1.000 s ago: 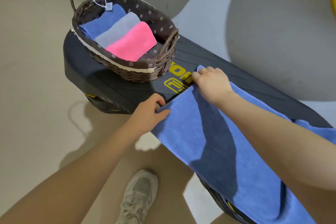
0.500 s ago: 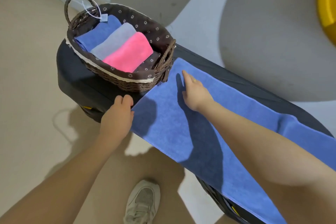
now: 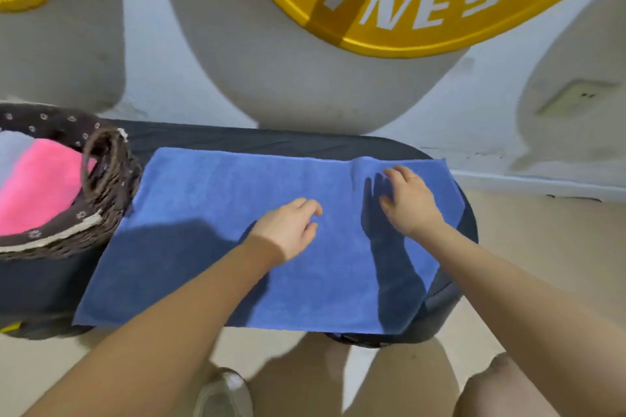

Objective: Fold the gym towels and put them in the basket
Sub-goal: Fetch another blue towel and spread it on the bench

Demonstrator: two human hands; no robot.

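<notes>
A blue towel (image 3: 210, 213) lies spread flat over a black padded bench (image 3: 237, 137), its near edge hanging over the front. My left hand (image 3: 288, 230) hovers over or rests on the towel's middle with loosely curled fingers, holding nothing. My right hand (image 3: 406, 200) lies with fingers spread on the towel's right part, beside a raised crease. At the left end of the bench stands a wicker basket (image 3: 105, 176) with a dark flowered lining, holding a folded pink towel (image 3: 40, 186) and a pale grey-blue one (image 3: 13, 152).
A white and grey wall with a large yellow fitness logo (image 3: 406, 3) rises right behind the bench. A wall socket (image 3: 576, 95) sits at the right. Beige floor surrounds the bench; my shoe (image 3: 223, 393) and knees are below its front edge.
The view swung right, facing the bench squarely. Both hands left the towel's basket-side end and moved right; the towel now lies spread out flat.
</notes>
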